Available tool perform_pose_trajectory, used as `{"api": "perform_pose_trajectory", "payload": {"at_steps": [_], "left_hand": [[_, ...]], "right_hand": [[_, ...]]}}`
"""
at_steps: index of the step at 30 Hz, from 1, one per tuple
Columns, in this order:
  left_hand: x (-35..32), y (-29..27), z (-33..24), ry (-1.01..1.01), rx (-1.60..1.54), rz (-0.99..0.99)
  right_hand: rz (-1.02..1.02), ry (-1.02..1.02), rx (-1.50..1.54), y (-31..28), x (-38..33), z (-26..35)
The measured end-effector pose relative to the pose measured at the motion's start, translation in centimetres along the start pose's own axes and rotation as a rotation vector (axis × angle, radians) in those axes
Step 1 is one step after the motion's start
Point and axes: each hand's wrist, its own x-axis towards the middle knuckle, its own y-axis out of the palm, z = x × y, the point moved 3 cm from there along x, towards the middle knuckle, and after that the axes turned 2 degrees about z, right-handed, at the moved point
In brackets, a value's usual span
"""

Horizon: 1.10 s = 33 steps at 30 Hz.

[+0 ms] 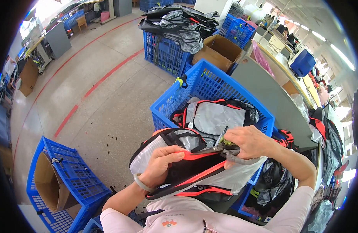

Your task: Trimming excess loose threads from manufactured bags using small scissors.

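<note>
A grey and black bag [146, 158] with red-orange zipper trim rests against my front, its zipped opening spread wide. My left hand [162, 165] pinches the upper edge of that opening, along the red trim. My right hand [248, 140] is closed around a pair of scissors [215, 148], whose handles look wrapped in grey cloth. Their blades point left and lie at the red edge of the bag. Whether the blades are cutting anything I cannot tell. Some yellow-green material shows by my right fingers. Just beyond, a similar bag [219, 116] lies in a blue crate [212, 79].
Farther off, black and silver bags [179, 25] are heaped on another blue crate [163, 52], beside an open cardboard box [217, 50]. A tipped blue crate [76, 171] holding cardboard stands at lower left. A grey workbench panel [270, 95] borders the right.
</note>
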Motion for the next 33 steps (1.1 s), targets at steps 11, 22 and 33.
{"api": "perform_pose_trajectory", "payload": {"at_steps": [11, 22, 33], "left_hand": [[0.2, -0.2, -0.3, -0.042, -0.047, 0.084], [0.1, 0.1, -0.8, -0.073, 0.008, 0.176], [0.3, 0.2, -1.2, -0.084, 0.061, 0.144]], "right_hand": [[-0.029, -0.014, 0.003, 0.1, -0.3, 0.2], [-0.013, -0.051, 0.011, 0.7, 0.7, -0.3], [-0.193, 0.044, 0.174, 0.7, 0.4, -1.6]]}}
